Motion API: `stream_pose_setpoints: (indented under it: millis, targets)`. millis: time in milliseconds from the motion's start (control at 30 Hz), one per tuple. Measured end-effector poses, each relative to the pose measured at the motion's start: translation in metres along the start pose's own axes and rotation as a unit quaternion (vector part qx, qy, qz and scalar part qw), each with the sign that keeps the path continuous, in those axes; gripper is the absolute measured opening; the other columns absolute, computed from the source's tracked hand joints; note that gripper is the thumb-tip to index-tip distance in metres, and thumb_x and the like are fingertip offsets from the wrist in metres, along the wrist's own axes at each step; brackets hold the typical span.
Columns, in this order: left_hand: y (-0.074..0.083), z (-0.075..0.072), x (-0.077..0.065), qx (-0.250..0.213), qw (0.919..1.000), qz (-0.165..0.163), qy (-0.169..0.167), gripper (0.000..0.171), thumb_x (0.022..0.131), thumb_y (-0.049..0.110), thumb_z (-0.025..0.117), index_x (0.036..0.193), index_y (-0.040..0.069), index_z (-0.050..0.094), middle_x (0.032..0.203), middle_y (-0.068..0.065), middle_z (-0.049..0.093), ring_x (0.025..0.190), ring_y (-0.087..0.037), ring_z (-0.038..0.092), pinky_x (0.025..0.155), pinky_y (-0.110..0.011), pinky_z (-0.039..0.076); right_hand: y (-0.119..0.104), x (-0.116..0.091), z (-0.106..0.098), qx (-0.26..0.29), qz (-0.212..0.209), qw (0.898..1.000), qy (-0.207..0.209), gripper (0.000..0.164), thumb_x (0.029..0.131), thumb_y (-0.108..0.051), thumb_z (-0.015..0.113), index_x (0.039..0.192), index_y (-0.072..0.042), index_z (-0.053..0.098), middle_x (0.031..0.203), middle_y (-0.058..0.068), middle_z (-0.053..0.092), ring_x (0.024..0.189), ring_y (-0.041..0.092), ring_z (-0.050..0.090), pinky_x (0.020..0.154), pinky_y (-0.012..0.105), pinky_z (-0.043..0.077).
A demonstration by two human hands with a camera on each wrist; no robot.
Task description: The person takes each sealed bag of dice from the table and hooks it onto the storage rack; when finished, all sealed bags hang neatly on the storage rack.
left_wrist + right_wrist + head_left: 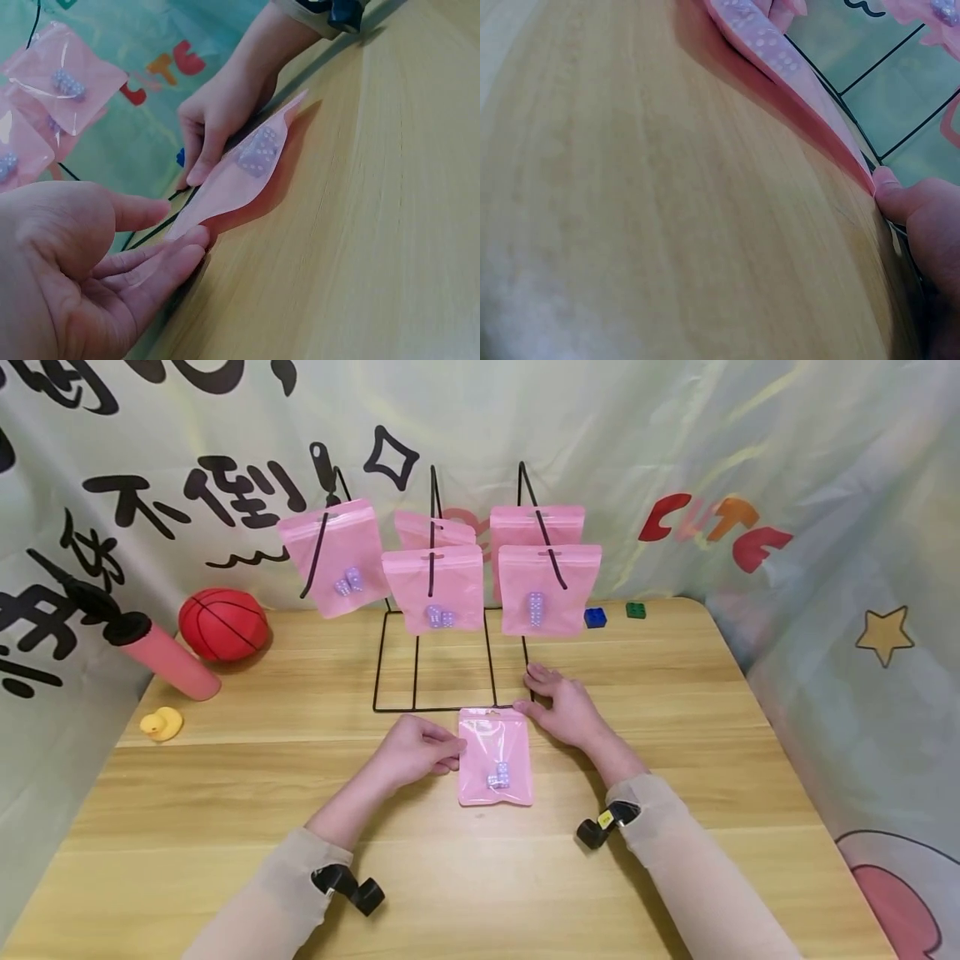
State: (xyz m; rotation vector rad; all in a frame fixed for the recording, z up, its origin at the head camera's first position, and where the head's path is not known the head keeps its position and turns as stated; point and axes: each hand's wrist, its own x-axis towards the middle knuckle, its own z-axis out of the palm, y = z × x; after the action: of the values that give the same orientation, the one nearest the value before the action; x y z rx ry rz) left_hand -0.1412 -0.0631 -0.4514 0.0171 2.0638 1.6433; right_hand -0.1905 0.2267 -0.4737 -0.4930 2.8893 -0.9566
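A pink zip pouch (495,743) with several pale purple dice inside lies at the front edge of a black wire rack (416,672). My left hand (415,752) is at the pouch's left edge. In the left wrist view, that hand's thumb (150,212) and fingers are spread apart beside the pouch. My right hand (567,708) rests by the rack's front right corner, fingers along the side wire. Its thumb (889,187) touches the pouch's corner in the right wrist view, where the other fingers are mostly hidden.
Similar pouches (551,589) hang from the rack's three hooks. A red ball (223,624), a pink cylinder (172,660) and a yellow duck (161,724) stand on the left. Blue (595,617) and green (635,610) bricks lie behind on the right. A printed curtain (825,468) backs the table.
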Motion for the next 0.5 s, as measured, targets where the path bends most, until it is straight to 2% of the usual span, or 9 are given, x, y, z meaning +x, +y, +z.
stream_pose_setpoints:
  millis: [300,500]
  targets:
    - [0.0014,0.0045,0.0070,-0.020,0.9994,-0.020,0.019,0.026,0.094,0.001,0.079,0.113,-0.016,0.072,0.092,-0.019,0.077,0.081,-0.026,0.078,0.075,-0.034,0.066,-0.0032,0.0008,-0.0005,0.006,-0.005,1.000,0.007,0.060,0.101,-0.035,0.075,0.146,0.001,0.059,0.160,0.014,0.045,0.152,0.036,0.037,0.126,0.056,0.025]
    - [0.0023,0.0069,0.0082,-0.010,0.9992,-0.027,0.029,0.025,0.093,-0.003,0.079,0.113,-0.016,0.071,0.093,-0.018,0.077,0.082,-0.025,0.077,0.075,-0.034,0.066,-0.0029,0.0008,0.0005,0.006,-0.003,1.000,0.006,0.060,0.101,-0.035,0.075,0.146,0.001,0.058,0.160,0.014,0.046,0.152,0.036,0.037,0.126,0.055,0.025]
